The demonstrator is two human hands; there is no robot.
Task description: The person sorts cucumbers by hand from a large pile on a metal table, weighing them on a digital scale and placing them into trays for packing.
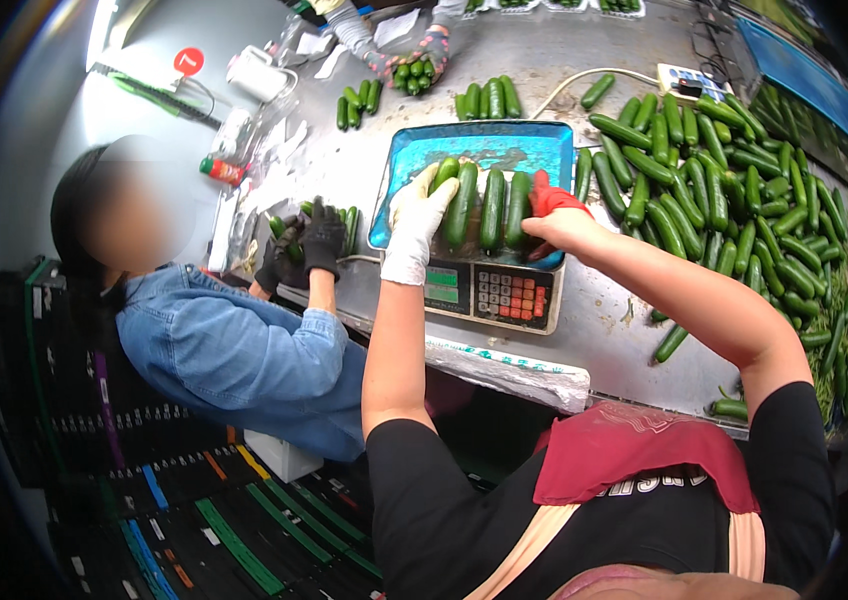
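Note:
A digital weighing scale (499,292) with a blue tray (407,150) stands in front of me, and several cucumbers (492,210) lie side by side over the tray. My left hand (418,214), in a white glove, grips a cucumber (445,174) at the left end of the row. At the right end, my right hand (550,214), with red covering over the fingers and part of the palm, has its thumb and fingers around the side of another cucumber (518,208). The undersides of the cucumbers and some fingertips are hidden.
A large heap of cucumbers (716,187) covers the metal table's right side. A power strip (686,81) with a cable lies behind it. A person in a denim shirt (236,337) handles cucumbers at left; another person's gloved hands (409,64) hold some at the far side. A foam block (506,371) lines the near edge.

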